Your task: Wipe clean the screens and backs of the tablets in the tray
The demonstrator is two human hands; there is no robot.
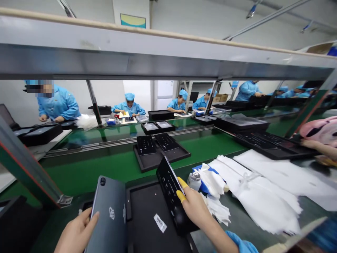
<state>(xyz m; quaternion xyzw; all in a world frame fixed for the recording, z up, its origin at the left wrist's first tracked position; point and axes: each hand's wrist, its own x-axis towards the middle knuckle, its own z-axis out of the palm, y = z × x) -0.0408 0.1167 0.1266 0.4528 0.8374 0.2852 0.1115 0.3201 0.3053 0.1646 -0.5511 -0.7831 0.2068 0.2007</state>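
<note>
My left hand (76, 232) grips the edge of a blue-grey tablet (110, 211), thumb on its back, which shows a camera and a logo. The tablet stands tilted over the left side of a black tray (142, 196). In my right hand (193, 207), with yellow finger cots on two fingers, is a second tablet (168, 189), its black printed front tilted toward the left. Its lower end is over the tray's right side. Between the two, a small white labelled packet (160, 223) lies on the tray floor.
White sheets (263, 189) and crumpled wipes (210, 181) lie at right beside a metal-topped bottle (194, 181). Another black tray (147, 165) with two tablets sits on the green conveyor (100, 168). A shelf (158, 59) spans overhead. Several co-workers in blue sit or stand beyond; one person's arm shows far right.
</note>
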